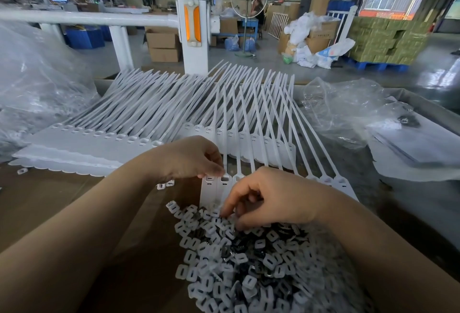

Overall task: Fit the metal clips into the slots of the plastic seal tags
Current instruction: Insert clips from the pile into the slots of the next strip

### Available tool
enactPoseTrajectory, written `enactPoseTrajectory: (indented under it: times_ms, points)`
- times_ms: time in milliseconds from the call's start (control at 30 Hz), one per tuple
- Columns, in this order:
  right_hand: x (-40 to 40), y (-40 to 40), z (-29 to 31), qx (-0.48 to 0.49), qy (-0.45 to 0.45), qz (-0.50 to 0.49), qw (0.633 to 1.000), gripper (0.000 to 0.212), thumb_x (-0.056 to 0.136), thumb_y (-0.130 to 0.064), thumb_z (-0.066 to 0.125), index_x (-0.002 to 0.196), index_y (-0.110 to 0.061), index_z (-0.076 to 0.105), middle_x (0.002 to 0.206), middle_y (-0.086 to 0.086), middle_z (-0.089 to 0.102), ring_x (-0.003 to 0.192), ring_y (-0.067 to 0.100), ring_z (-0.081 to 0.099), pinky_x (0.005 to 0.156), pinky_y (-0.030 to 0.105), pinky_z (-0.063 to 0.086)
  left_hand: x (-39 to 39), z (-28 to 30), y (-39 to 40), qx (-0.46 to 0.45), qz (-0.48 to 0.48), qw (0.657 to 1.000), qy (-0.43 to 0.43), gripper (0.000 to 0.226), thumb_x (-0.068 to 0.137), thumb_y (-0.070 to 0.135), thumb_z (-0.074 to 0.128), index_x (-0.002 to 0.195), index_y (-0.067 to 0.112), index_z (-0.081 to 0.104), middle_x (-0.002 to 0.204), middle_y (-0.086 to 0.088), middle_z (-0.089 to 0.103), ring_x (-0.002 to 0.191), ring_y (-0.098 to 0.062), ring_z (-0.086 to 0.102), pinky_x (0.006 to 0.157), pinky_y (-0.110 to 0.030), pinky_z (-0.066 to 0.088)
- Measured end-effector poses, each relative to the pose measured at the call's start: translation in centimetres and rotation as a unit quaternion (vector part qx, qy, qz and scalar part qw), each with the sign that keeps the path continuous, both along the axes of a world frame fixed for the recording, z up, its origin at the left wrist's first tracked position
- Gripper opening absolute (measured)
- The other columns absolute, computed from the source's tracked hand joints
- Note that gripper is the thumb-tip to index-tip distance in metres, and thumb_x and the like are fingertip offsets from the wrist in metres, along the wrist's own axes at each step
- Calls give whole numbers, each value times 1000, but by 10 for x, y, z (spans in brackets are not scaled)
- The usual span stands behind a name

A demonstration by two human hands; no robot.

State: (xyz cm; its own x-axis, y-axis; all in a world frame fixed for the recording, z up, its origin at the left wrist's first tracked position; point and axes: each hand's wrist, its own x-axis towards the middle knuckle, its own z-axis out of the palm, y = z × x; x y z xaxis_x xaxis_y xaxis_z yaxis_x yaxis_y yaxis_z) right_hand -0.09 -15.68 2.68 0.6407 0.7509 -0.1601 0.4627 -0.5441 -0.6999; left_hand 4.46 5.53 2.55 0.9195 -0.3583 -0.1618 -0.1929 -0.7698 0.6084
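A strip of white plastic seal tags point(216, 189) lies in front of me, its square slots facing up and its long tails running away. My left hand point(191, 160) rests over the strip's top, fingertips curled down onto the slot row. My right hand point(263, 198) reaches down into a heap of small white and dark clips point(251, 263), with thumb and fingers pinching among the topmost pieces. Which clip it holds is hidden by the fingers.
More tag strips point(104, 138) are stacked at the left and fanned across the middle point(249, 136) on the cardboard-covered table point(62, 200). Clear plastic bags lie at the left point(37, 76) and right point(348, 108). A white post point(191, 26) stands behind.
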Motion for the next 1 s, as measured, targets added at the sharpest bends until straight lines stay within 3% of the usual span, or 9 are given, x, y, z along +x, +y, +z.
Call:
enactPoseTrajectory:
  times_ms: [100, 200, 333, 533, 700, 833, 1000]
  points:
    - [-1, 1, -1, -6, -12, -3, 1000, 14, 81, -25, 80, 93, -31, 76, 81, -21, 69, 69, -4, 60, 63, 15, 47, -2, 3, -2, -19, -2, 1000, -3, 6, 87, 31, 71, 85, 26, 70, 73, 13, 71, 62, 5, 62, 62, -15, 45]
    - [-1, 0, 1, 2, -3, -10, 1000, 10, 81, -25, 80, 87, -30, 74, 79, -24, 68, 71, -7, 62, 67, 9, 46, -4, 6, -5, -32, -4, 999, -1, 6, 87, 31, 71, 85, 26, 70, 72, 11, 71, 62, 3, 61, 63, -17, 47]
    - [0, -2, 2, 23, 0, -14, 1000, 8, 83, -23, 79, 85, -27, 72, 84, -15, 71, 78, -1, 66, 75, 16, 53, -7, 11, -6, -57, -5, 998, 16, 10, 86, 30, 71, 88, 21, 70, 76, 5, 72, 67, -2, 61, 72, -25, 51]
    - [4, -7, 3, 62, 17, -67, 996, 12, 83, -19, 78, 94, -25, 74, 89, -6, 74, 84, 6, 70, 83, 25, 58, -8, 13, -7, -81, -3, 996, 41, 6, 87, 28, 72, 87, 22, 70, 71, 9, 70, 63, 0, 60, 66, -21, 48]
    - [6, -12, 4, 59, 34, -78, 995, 10, 84, -16, 77, 91, -23, 77, 84, -8, 75, 74, 2, 69, 68, 16, 53, -11, 15, -9, -85, -15, 995, 58, 8, 87, 27, 71, 87, 20, 68, 60, 11, 65, 53, 3, 55, 55, -16, 42]
    - [10, -12, 3, 72, 5, -105, 992, 6, 83, -28, 78, 88, -32, 77, 86, -12, 75, 78, 3, 68, 73, 22, 53, -13, 17, -9, -90, -14, 994, 66, 7, 88, 27, 70, 86, 20, 68, 59, 11, 64, 52, 3, 55, 57, -19, 43]
    - [15, -16, 0, 210, 23, -195, 958, 11, 84, -20, 76, 87, -30, 77, 82, -3, 75, 70, 5, 61, 62, 21, 47, -17, 18, -11, -143, -18, 983, 109, 11, 90, 28, 67, 87, 18, 70, 74, 4, 70, 65, -8, 59, 61, -23, 40]
